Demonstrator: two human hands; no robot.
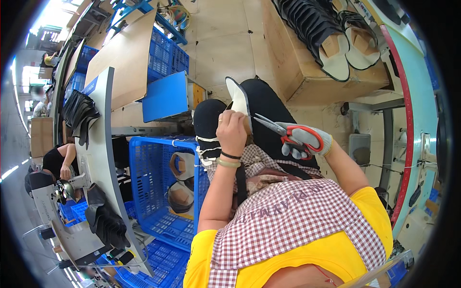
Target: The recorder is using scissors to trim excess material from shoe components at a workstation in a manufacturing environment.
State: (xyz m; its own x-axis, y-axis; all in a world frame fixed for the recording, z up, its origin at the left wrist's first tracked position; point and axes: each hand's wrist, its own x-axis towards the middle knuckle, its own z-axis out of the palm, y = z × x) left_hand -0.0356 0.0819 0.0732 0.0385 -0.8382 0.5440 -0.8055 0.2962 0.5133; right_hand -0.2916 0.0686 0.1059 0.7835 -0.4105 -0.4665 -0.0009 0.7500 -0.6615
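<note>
My left hand is bare and closed on a shoe upper, cream inside with a dark edge, held above my lap. A ring and bracelets show on that hand and wrist. In a grey knit glove, my right hand grips a pair of scissors by its red handles. The blades point left toward the upper and stand slightly apart. Their tips are close to its right edge; whether they touch it I cannot tell. My fingers hide the lower part of the upper.
Left of my legs stands a blue plastic crate with several shoe uppers inside. A cardboard box ahead carries rows of black uppers. At far left, a co-worker sits by a sewing machine. A red-edged bench runs along the right.
</note>
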